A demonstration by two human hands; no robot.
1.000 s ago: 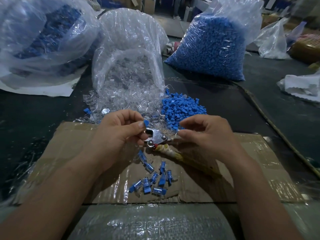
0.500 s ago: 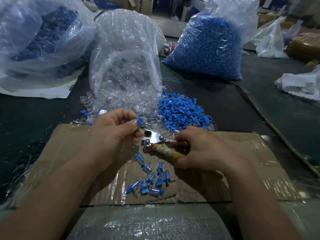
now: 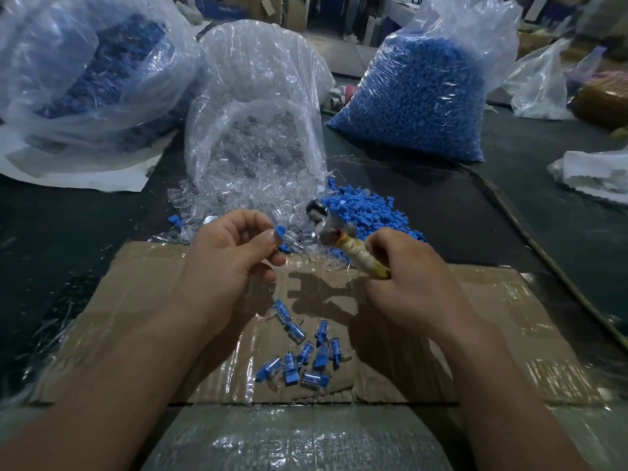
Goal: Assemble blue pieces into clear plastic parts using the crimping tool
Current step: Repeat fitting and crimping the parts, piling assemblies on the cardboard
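Pinches one blue piece [image 3: 280, 230] between the thumb and forefinger tip of the left hand [image 3: 231, 260]. Holds it raised above the far edge of the cardboard sheet [image 3: 153, 300], probably ready for seating in a clear part. Cannot tell whether that hand also carries a clear part.

Grips the crimping tool [image 3: 343, 243] by its tape-wrapped handle in the curled fingers of the right hand [image 3: 411, 280], with the metal head aimed far-left. Cannot tell how the jaws stand, owing to motion blur.

Keeps stock within reach: clear plastic parts [image 3: 238, 195] spilling from their bag just beyond the far edge, and loose blue pieces [image 3: 367, 212] heaped beside them to the right. Collects finished assemblies [image 3: 306, 355] near the middle of the near edge, away from the working zone.

Differs from half a second ago in the tool only. Now carries the head over the blue heap, apart from the left fingertips and formerly just beside them. Retains the same left-hand pinch on the blue piece.
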